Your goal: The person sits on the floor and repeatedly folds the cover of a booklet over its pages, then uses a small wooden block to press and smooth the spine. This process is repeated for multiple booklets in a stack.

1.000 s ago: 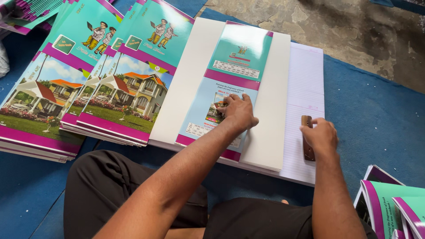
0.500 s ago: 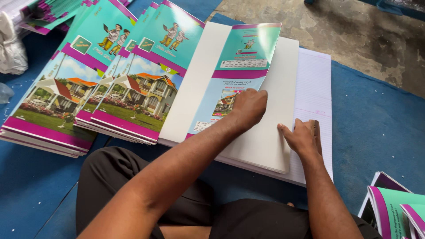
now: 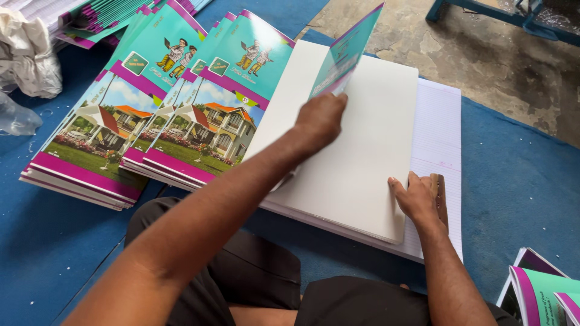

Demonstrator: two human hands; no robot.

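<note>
My left hand (image 3: 320, 121) pinches the edge of a teal printed cover (image 3: 349, 48) and holds it lifted, standing up off a large white sheet (image 3: 356, 163). The white sheet lies on a stack of lined paper (image 3: 444, 127) on the blue mat. At the sheet's right edge my right hand (image 3: 414, 198) lies flat, its thumb on the white surface. A small brown wooden block (image 3: 440, 199) sits against that hand's fingers, on the lined paper.
Stacks of teal and magenta covers with a house picture (image 3: 199, 133) lie fanned at the left. More stacks (image 3: 103, 18) sit at the top left beside crumpled white plastic (image 3: 27, 54). Folded books (image 3: 544, 290) are at the bottom right. Bare concrete floor (image 3: 501, 66) lies beyond the blue mat (image 3: 519, 187).
My left hand has lifted the teal cover up off the white sheet, where it lay flat before. My right hand has slid from the block onto the sheet's edge.
</note>
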